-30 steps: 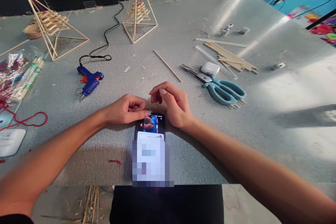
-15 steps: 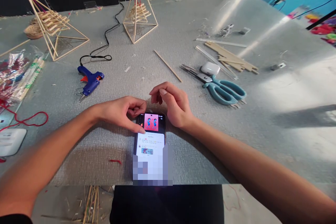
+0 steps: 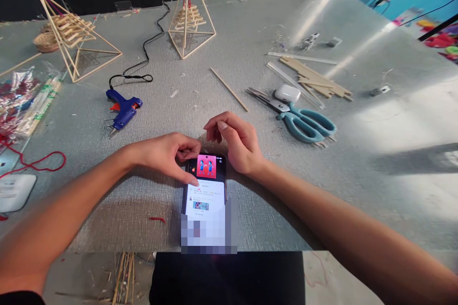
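A smartphone (image 3: 206,195) lies screen up at the table's front edge, its screen lit with a red picture above a white page; its lower part is pixelated. My left hand (image 3: 166,155) rests at its upper left, the thumb stretched onto the screen and the other fingers loosely curled, with a gap between them and nothing held. Beside the phone's upper right corner, my right hand (image 3: 236,143) rests on the table, its fingers curled in and the thumb against them. Nothing shows in it.
A blue glue gun (image 3: 123,108) lies left, scissors (image 3: 304,121), a white case (image 3: 287,93) and wooden strips (image 3: 315,78) right. A thin stick (image 3: 229,89) lies ahead. Two stick pyramids (image 3: 184,33) stand at the back. Plastic packets (image 3: 26,100) and red cord (image 3: 43,168) are far left.
My left thumb has slid slightly down and right on the phone screen. The picture on the screen has changed a little. My right hand has stayed still.
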`<move>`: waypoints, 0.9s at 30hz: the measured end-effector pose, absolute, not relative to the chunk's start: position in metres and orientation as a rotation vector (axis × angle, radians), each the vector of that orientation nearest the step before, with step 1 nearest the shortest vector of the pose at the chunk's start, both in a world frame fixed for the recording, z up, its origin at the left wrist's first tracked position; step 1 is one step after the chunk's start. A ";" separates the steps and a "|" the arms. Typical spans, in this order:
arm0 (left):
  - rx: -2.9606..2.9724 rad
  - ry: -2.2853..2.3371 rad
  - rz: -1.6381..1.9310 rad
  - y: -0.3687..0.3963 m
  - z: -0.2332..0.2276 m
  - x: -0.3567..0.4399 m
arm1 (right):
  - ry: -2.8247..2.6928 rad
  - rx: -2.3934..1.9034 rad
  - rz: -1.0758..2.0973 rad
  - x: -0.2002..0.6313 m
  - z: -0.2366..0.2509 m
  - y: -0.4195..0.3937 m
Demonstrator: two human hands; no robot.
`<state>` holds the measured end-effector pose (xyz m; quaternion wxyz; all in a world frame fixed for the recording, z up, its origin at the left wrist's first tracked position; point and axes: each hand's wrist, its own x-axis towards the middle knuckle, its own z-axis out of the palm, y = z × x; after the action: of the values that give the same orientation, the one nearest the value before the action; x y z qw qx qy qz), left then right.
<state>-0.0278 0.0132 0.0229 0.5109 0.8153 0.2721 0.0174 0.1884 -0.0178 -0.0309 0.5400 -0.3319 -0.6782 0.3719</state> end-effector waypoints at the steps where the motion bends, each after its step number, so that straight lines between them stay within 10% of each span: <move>1: 1.958 0.652 0.042 0.013 0.023 -0.028 | -1.612 -0.789 0.884 0.188 -0.031 -0.018; 27: 1.928 0.657 0.021 0.013 0.023 -0.027 | -1.625 -0.803 0.871 0.189 -0.030 -0.019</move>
<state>-0.0265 0.0128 0.0232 0.5248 0.8057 0.2746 0.0088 0.1885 -0.0192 -0.0305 0.5357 -0.3371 -0.6823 0.3658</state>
